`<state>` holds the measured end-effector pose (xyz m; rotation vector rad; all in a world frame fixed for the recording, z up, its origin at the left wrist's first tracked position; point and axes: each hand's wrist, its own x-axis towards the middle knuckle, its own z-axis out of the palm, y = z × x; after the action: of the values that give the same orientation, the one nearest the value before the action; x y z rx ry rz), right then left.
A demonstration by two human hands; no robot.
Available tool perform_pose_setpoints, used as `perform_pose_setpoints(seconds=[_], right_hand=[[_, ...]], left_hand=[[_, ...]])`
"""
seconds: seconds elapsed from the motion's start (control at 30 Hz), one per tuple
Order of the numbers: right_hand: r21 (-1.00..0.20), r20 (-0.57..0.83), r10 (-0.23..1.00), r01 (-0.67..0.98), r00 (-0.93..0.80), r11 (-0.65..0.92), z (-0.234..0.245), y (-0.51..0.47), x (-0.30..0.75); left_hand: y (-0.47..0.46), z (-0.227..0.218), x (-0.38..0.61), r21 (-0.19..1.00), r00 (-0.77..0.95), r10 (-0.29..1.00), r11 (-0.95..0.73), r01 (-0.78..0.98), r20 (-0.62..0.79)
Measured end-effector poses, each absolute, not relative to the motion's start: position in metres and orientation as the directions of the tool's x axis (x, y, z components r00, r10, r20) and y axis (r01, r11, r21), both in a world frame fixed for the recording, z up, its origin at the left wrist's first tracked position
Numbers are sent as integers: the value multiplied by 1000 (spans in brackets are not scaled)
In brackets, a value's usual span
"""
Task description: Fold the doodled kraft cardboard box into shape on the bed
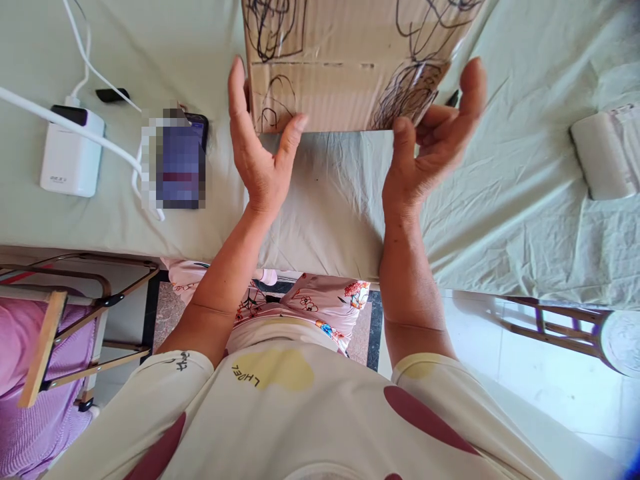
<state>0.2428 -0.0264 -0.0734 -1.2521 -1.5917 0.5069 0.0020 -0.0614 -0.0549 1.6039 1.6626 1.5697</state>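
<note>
A brown cardboard box (340, 93) with black scribbles on its face is at the top middle, cut off by the upper edge of the view. My left hand (263, 147) grips its near left corner, thumb on the near edge and fingers along the left side. At the near right corner my right hand (425, 150) has its thumb on the edge and some fingers curled behind the side, with one finger stretched outward. Part of a dark, pen-like thing (453, 99) shows just behind the right hand.
On the pale green cloth (340, 193) at left are a white power bank (73, 153) with cables, a small black object (113, 95) and a phone (183, 160), partly blurred out. A light grey bundle (607, 150) lies at right. Below are a folding chair (55, 347) and a stool (623, 343).
</note>
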Motion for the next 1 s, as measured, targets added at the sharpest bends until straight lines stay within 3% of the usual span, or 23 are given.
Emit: perform_pose_setpoints(seconds=[0.1,0.23,0.4,0.57,0.77,1.0], right_hand=[[-742,623,757,457,199,490,-70,-27,245],[-693,663,702,566,258,447,-58,-35,242],[-642,764,606,361,224,676,-54,-36,239],[-718,650,735,474,193,510,-55,-32,237],[-848,410,895,433,176,304,-51,-38,235],[-728,230,972,672,56,134,-83,-27,248]], left_hand=[[-60,-61,-2,894,-335,886,-166,416,320],[-64,-60,-4,905,-365,866,-199,376,342],[-64,-55,-5,891,-327,874,-217,399,359],[-54,-63,-8,869,-252,911,-185,459,327],[-51,-70,-8,814,-304,862,-191,548,406],[-53,-74,-6,881,-208,947,-127,455,244]])
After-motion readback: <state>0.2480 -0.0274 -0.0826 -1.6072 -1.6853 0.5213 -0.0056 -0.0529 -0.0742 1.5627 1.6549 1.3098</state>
